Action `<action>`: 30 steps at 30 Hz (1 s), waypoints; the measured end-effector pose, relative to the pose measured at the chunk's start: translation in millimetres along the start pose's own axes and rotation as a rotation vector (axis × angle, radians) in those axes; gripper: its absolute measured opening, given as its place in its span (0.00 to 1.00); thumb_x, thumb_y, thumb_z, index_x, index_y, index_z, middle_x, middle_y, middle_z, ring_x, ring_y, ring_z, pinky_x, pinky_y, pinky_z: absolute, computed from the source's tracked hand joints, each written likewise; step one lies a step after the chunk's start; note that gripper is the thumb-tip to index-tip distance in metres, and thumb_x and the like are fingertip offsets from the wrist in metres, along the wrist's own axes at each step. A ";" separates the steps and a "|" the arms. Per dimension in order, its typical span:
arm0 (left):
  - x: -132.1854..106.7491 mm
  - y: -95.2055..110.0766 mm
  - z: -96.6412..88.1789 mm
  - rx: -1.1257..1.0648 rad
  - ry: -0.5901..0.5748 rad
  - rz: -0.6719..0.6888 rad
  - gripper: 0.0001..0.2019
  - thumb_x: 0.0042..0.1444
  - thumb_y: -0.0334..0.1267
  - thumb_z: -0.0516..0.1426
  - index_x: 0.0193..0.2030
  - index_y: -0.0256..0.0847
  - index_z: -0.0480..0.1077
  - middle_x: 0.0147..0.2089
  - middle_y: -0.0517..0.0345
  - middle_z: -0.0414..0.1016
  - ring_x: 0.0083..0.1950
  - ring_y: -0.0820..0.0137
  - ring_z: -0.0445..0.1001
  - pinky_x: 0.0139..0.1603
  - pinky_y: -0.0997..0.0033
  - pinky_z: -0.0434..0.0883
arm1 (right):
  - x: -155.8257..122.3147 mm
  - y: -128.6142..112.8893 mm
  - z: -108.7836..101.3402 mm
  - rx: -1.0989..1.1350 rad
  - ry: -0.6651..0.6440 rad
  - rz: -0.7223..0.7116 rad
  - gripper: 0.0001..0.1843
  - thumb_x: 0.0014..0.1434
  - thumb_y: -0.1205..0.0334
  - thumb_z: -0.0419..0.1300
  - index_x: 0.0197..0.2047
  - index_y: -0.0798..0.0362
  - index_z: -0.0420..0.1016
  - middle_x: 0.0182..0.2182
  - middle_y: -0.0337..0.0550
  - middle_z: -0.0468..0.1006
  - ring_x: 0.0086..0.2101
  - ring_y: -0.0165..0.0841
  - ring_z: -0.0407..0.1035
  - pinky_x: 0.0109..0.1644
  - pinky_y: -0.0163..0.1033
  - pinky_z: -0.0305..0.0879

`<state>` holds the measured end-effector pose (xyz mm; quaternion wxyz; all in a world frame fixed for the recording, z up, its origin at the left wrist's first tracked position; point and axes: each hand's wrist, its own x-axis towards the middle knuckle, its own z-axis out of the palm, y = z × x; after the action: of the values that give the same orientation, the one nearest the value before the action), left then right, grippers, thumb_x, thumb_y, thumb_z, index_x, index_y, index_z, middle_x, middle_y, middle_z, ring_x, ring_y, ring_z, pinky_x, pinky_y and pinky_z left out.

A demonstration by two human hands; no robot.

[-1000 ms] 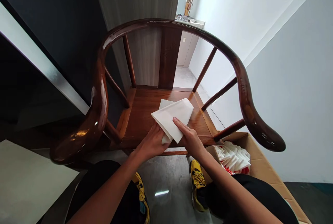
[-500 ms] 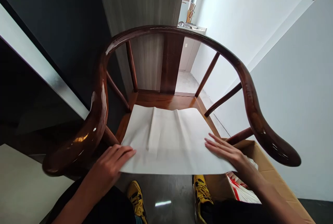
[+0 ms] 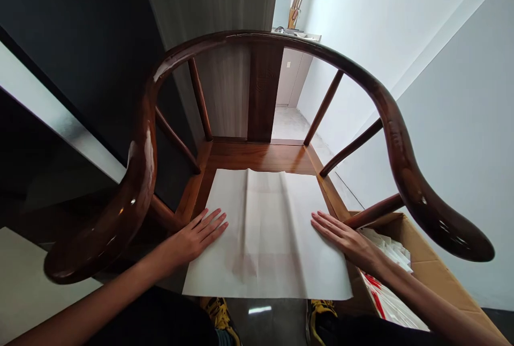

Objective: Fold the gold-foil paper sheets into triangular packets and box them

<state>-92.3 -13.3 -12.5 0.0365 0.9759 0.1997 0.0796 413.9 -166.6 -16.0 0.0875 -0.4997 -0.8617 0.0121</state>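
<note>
Sheet (image 3: 265, 228) flatter, nearer; hands (image 3: 201, 231) seemingly atop

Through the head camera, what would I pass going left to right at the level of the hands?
Left armrest → left hand → white paper sheet → right hand → cardboard box.

— Where is the left hand (image 3: 198, 233)?
— Lower left of centre, palm down, fingers (image 3: 212, 221) straight and slightly fanned, pointing up and right. Its bare forearm runs in from the bottom left corner.
— And the right hand (image 3: 341, 233)?
— Lower right of centre, also flat and palm down, fingers close together, pointing up and left. Its forearm enters from the bottom right corner.
</note>
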 end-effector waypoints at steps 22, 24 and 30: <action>20.6 43.4 -13.8 -0.770 0.421 -1.141 0.27 0.57 0.64 0.62 0.48 0.42 0.81 0.45 0.53 0.87 0.49 0.52 0.84 0.45 0.64 0.79 | 61.6 -38.0 8.4 0.420 0.531 1.082 0.28 0.65 0.46 0.58 0.63 0.53 0.69 0.36 0.46 0.79 0.37 0.45 0.75 0.48 0.51 0.70; 28.5 45.0 -17.3 -0.654 0.431 -1.188 0.26 0.59 0.63 0.60 0.51 0.44 0.79 0.46 0.53 0.87 0.50 0.51 0.84 0.48 0.63 0.78 | 62.9 -37.7 13.1 0.258 0.479 0.957 0.26 0.67 0.55 0.53 0.66 0.52 0.69 0.34 0.45 0.75 0.38 0.44 0.70 0.51 0.51 0.67; 48.5 42.5 -18.5 -0.477 0.376 -1.228 0.25 0.59 0.63 0.56 0.50 0.44 0.76 0.46 0.48 0.86 0.49 0.47 0.83 0.51 0.56 0.76 | 62.5 -26.8 23.4 0.048 0.350 0.855 0.24 0.68 0.65 0.51 0.59 0.56 0.82 0.34 0.50 0.67 0.39 0.44 0.61 0.51 0.49 0.63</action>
<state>-35.1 -32.4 16.9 0.2536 0.6208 0.6969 0.2543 356.7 -124.5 -27.5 0.2302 -0.8027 -0.5500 -0.0174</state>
